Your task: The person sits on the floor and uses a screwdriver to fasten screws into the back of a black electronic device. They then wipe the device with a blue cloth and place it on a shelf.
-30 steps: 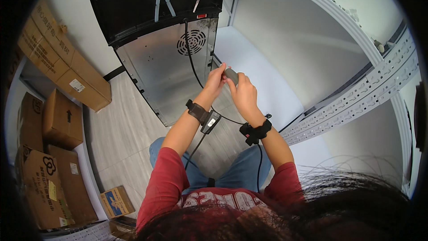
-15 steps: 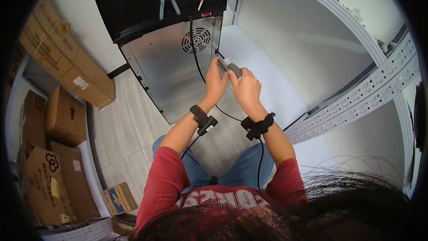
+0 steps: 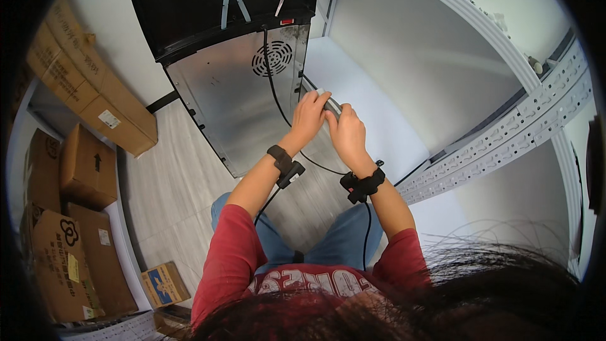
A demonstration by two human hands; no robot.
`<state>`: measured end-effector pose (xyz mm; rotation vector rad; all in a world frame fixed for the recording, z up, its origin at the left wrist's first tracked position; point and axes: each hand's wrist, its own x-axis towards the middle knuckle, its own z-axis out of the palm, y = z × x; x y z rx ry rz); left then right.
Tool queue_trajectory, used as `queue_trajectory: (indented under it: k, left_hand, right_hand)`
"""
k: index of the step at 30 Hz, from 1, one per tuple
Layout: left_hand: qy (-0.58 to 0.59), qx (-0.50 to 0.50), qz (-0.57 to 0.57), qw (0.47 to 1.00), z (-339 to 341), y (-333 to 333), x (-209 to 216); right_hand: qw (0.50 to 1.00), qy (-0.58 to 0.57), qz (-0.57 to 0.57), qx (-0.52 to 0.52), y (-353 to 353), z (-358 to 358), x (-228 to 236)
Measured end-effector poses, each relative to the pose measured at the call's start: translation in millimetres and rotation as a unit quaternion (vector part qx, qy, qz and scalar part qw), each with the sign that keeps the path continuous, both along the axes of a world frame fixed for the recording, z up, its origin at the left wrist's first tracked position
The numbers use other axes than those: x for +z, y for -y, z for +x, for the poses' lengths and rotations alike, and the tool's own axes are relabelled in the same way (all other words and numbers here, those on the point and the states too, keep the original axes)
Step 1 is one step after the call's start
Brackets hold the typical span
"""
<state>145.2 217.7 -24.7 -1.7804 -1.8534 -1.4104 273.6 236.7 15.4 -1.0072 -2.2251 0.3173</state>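
Note:
A screwdriver [image 3: 332,108] with a grey handle and a dark shaft slants up and left in front of me. Its shaft reaches toward the right edge of a bare metal back panel [image 3: 230,110] on a black appliance [image 3: 183,6]. Wrapped round the handle's rear is my right hand [image 3: 348,131], closed on it. My left hand [image 3: 308,118] is closed at the handle's front, its fingertips on the light collar. The shaft's tip lies near a small dark clip at the panel edge; whether it touches a screw I cannot make out.
A black power cord [image 3: 272,82] hangs down the panel past a round vent [image 3: 271,58]. Cardboard boxes [image 3: 88,167] line the left side, and a small box [image 3: 165,284] sits on the floor. A white shelving rack [image 3: 505,120] stands to the right.
My left hand has moved from beside the panel edge onto the front of the screwdriver. The whole view has shifted slightly, and the right hand stays on the handle.

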Motion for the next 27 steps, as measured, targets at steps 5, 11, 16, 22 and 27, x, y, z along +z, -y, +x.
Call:
queue_trajectory:
  k: [5, 11, 16, 22, 27]
  left_hand:
    - [-0.041, -0.018, -0.016, 0.999, -4.0, 0.5, -6.4]
    - [-0.073, -0.022, -0.01, 0.997, -8.0, -3.1, -3.4]
    - [-0.079, -0.06, -0.009, 0.995, -11.1, -1.5, -1.3]
    - [-0.078, -0.07, -0.033, 0.994, -10.8, -2.1, -9.8]
    - [-0.144, -0.084, -0.031, 0.986, -10.3, -3.2, -19.3]
  right_hand:
    - [0.998, 0.032, -0.056, -0.028, -2.3, 1.1, -12.9]
    - [0.989, 0.021, -0.136, -0.048, -18.4, 2.1, -30.2]
    - [0.986, 0.021, -0.157, -0.041, -10.1, 3.8, -26.9]
    - [0.999, 0.036, 0.021, 0.019, 2.0, 3.2, -18.7]
    - [0.991, 0.108, 0.081, -0.006, 0.3, 9.1, -29.1]
